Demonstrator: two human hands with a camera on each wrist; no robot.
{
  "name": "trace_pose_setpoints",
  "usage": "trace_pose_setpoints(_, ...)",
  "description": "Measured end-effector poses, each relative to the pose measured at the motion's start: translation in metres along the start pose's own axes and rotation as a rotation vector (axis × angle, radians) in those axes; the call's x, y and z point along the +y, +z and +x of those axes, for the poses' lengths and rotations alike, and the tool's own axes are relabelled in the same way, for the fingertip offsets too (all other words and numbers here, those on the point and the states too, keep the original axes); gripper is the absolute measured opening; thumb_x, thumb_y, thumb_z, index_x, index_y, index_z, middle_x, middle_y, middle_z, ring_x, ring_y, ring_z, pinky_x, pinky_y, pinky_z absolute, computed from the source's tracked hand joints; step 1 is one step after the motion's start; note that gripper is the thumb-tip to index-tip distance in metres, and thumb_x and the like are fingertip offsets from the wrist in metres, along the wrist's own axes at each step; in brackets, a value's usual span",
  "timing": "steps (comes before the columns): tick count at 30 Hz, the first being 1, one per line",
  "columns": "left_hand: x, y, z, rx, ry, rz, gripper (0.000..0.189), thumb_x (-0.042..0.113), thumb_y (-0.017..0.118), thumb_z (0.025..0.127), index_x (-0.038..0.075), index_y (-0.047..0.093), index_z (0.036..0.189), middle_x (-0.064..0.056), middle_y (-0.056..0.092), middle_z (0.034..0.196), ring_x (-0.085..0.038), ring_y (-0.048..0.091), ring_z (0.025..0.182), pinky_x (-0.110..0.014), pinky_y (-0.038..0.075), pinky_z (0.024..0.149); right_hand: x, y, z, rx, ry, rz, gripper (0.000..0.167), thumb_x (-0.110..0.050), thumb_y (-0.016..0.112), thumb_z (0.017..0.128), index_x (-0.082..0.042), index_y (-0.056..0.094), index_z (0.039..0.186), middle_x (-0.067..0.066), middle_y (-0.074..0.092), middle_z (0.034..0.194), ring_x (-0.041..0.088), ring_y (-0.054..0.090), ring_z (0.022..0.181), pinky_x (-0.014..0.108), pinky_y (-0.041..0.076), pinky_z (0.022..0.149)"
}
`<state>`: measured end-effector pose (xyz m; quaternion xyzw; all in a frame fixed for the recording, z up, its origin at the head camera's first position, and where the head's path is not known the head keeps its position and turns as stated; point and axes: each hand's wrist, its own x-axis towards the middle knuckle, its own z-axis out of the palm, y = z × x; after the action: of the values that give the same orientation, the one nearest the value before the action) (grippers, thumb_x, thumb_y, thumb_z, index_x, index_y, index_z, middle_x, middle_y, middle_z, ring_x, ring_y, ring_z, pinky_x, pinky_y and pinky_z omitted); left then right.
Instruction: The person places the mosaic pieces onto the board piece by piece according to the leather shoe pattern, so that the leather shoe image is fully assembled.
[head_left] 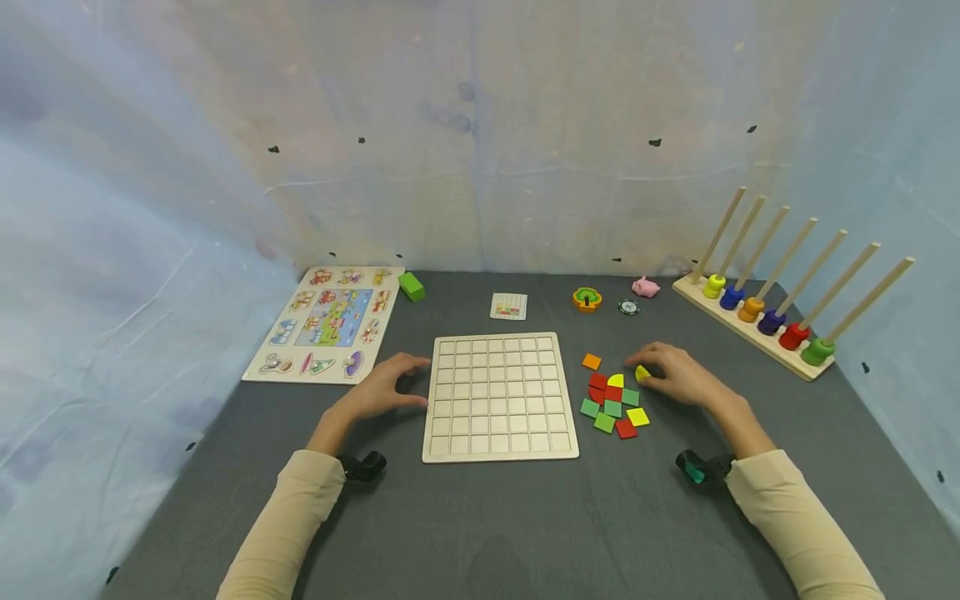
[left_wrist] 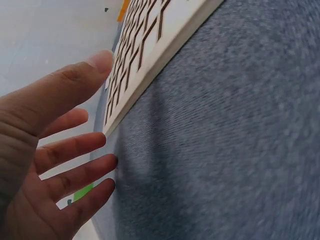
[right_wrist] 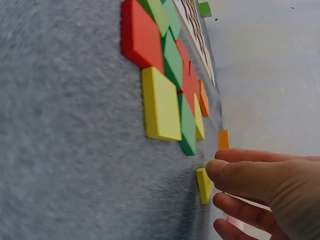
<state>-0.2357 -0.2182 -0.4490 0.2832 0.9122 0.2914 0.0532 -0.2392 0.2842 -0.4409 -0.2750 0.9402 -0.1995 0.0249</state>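
A square wooden grid board (head_left: pixel 500 398) lies flat before me. Beside its left edge is my left hand (head_left: pixel 387 388), thumb and fingers spread and holding nothing; contact with the board is unclear. To the board's right sits a cluster of small flat tiles, red (right_wrist: pixel 142 35), green (head_left: pixel 590 407) and yellow (right_wrist: pixel 161 105), squares and quarter-rounds. My right hand (head_left: pixel 678 377) reaches down at the cluster's far right. Its thumb and index finger are on either side of a yellow quarter-round tile (right_wrist: pixel 204 186), which appears to rest on the table. No firm grip on it shows.
A picture puzzle board (head_left: pixel 266 342) and green block (head_left: pixel 411 287) stand back left. At the back are a patterned card (head_left: pixel 508 306), tree piece (head_left: pixel 587 300), poker chip (head_left: pixel 628 307) and pink pig (head_left: pixel 645 287). A peg stand (head_left: pixel 750 329) with rings is on the right.
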Motion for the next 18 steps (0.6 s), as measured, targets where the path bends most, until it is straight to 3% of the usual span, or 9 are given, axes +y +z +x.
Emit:
trace_pose_setpoints(11,-0.001,0.009,0.001,-0.035,-0.070,0.036,0.075,0.036,0.076,0.077,0.006,0.045,0.138,-0.017,0.046,0.129,-0.035,0.040,0.120,-0.053,0.034,0.098,0.003,0.012,-0.003,0.073,0.017,-0.010,0.026,-0.002,0.066,0.084,0.000,0.067,0.110,0.016,0.061,0.104,0.034,0.056,0.097,0.052,0.045,0.082)
trace_pose_setpoints(18,-0.001,0.012,-0.001,-0.030,-0.070,0.014,0.072,0.034,0.075,0.078,0.005,0.045,0.137,-0.016,0.043,0.128,-0.033,0.039,0.120,-0.052,0.035,0.098,0.002,0.013,-0.004,0.136,0.026,0.008,0.019,-0.008,0.072,0.080,-0.001,0.071,0.097,0.013,0.059,0.092,0.021,0.051,0.077,0.036,0.042,0.066)
